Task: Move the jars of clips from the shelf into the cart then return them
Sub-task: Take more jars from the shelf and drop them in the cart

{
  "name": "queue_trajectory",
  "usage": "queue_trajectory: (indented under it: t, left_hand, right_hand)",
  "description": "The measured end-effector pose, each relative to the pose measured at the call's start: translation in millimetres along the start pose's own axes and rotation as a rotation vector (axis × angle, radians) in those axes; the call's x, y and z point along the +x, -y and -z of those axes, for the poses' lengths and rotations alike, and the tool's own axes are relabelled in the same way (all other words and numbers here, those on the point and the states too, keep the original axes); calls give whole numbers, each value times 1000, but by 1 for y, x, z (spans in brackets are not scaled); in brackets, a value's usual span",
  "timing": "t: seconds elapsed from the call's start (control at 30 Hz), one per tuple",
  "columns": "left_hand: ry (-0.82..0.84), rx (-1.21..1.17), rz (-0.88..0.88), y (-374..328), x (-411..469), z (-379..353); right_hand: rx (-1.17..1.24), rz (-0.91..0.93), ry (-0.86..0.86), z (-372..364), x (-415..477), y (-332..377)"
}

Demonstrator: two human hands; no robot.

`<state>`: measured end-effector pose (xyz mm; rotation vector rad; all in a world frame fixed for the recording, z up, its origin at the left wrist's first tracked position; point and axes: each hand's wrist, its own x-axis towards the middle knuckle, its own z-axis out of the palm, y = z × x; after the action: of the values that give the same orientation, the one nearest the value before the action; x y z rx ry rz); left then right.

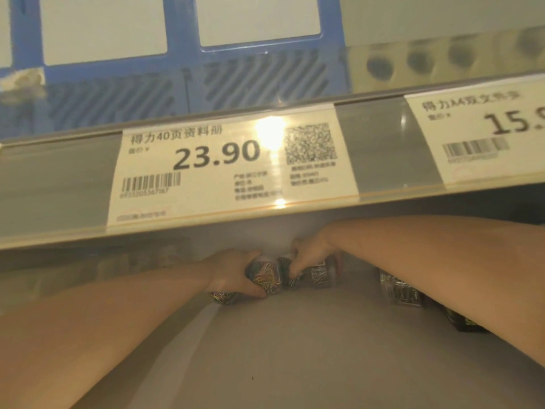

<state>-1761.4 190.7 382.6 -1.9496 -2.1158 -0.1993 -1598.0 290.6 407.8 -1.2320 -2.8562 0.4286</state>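
Forearms point(118, 320) cross the grey shelf point(280, 355); left hand point(233, 273) grips one clip jar point(265, 280), right hand point(311, 253) another jar point(320, 276).

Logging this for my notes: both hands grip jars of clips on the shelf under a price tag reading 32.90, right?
No. The head view shows the price tag reads 23.90. The left hand and right hand do grip jars of clips on the shelf under it.
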Motion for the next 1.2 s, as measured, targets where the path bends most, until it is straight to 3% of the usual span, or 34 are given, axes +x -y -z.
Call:
queue_trajectory:
  t: [0.3, 0.5, 0.67, 1.03, 1.2]
  left_hand:
    - [-3, 75, -37, 4, -12, 6]
    - [30, 235, -117, -14, -23, 29]
    - [36, 236, -156, -26, -35, 41]
    - [24, 285, -99, -59, -75, 54]
    - [-72, 297, -64, -80, -88, 57]
  right_hand:
    - [-130, 36, -65, -2, -15, -1]
    - [-173, 119, -116, -7, -37, -11]
    - [-235, 210, -167, -13, -60, -13]
    - [-187, 306, -211, -19, -121, -20]
    - [-140, 320, -252, -16, -145, -29]
